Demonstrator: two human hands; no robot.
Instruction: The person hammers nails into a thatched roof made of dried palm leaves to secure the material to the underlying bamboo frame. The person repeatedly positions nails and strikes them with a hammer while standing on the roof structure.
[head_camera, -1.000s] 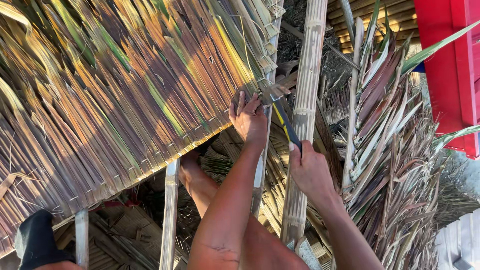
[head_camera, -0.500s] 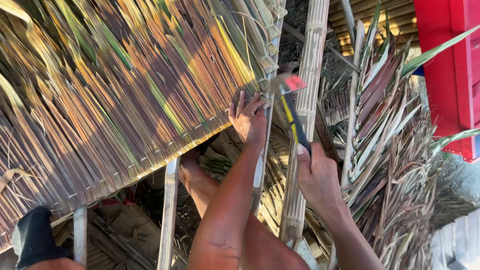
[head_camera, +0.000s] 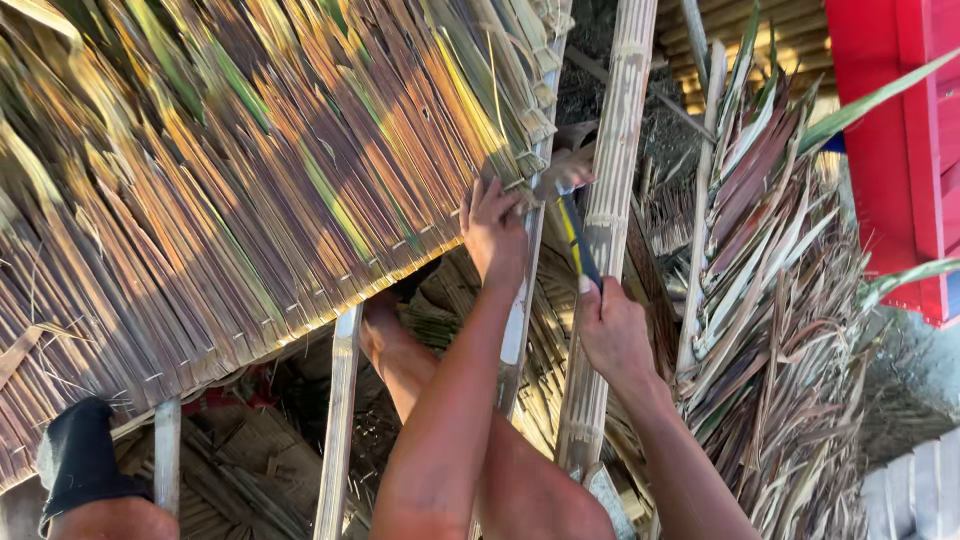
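Observation:
My left hand (head_camera: 493, 232) presses on the lower right corner of a woven palm-leaf thatch panel (head_camera: 250, 170), fingers bent against a thin bamboo slat (head_camera: 522, 300). In my right hand (head_camera: 612, 335) is a hammer (head_camera: 570, 215) with a dark and yellow handle. Its metal head is right beside my left fingers at the panel's corner. A thick bamboo pole (head_camera: 608, 240) runs upright just right of the hammer. My bare leg (head_camera: 395, 350) shows below the panel.
More bamboo slats (head_camera: 338, 420) run under the thatch. Bundles of dry palm fronds (head_camera: 770, 300) lie at the right. A red wall (head_camera: 895, 140) is at the far right. A dark cloth-covered shape (head_camera: 80, 460) sits at the lower left.
The hammer head has swung down from a raised position onto the panel corner beside my left fingers. My left hand has stayed on the slat.

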